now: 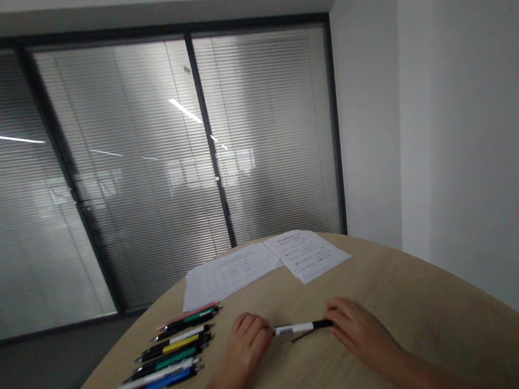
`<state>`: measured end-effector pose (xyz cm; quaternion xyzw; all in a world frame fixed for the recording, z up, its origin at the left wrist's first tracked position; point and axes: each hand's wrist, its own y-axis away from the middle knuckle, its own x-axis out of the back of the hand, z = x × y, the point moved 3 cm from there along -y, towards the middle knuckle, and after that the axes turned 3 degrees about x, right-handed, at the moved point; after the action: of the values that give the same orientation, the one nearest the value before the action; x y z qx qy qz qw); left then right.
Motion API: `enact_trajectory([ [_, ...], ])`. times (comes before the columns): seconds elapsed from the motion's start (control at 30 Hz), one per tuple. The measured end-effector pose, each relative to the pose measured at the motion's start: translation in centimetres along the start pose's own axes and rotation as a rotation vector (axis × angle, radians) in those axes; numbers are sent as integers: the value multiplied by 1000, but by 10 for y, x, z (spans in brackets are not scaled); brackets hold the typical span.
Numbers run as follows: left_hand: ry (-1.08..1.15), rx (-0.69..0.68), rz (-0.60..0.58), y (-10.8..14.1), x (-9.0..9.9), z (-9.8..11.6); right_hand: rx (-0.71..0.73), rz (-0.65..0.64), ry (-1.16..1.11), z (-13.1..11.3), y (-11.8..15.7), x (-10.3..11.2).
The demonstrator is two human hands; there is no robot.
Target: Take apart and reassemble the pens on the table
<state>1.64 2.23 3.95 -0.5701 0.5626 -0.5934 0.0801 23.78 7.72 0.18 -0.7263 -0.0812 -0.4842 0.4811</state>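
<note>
A white pen (296, 328) with a black end is held level just above or on the table in front of me. The fingers of my left hand (249, 346) are closed round its left end. My right hand (354, 328) pinches the black end on the right. A thin dark strip (302, 336) slants below the pen's black part; whether it is the clip or a separate piece I cannot tell. Left of my left hand lies a row of several pens, among them a blue pen (156, 383), a yellow and black pen (176, 344) and a white pen (158, 374).
Printed sheets (231, 275) lie at the far side of the round wooden table (420, 307), with another sheet (310, 254) to their right. Beyond the table stands a glass partition with blinds (271, 131). A white wall (480, 134) rises at the right.
</note>
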Motion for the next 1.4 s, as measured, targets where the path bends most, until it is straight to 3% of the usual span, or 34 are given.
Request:
enact_trajectory([
  [0.27, 65, 170, -18, 4, -3, -14, -109, 49, -74, 8, 0, -1],
  [0.5, 136, 232, -28, 11, -10, -20, -229, 21, -340, 21, -1, -2],
  [0.73, 192, 274, -18, 10, -11, -22, -304, 135, -562, 33, 0, -8],
  [0.83, 245, 376, -16, 11, -12, -27, -353, 208, -577, 39, 1, -6],
  [1.03, 268, 637, 23, 17, -11, -41, -584, 307, -533, 64, 8, -14],
  [1.23, 262, 864, 39, 21, -11, -50, -621, 323, -599, 70, 9, -21],
  [1.4, 288, 961, 7, 22, -12, -53, -623, 324, -575, 68, 8, -18],
])
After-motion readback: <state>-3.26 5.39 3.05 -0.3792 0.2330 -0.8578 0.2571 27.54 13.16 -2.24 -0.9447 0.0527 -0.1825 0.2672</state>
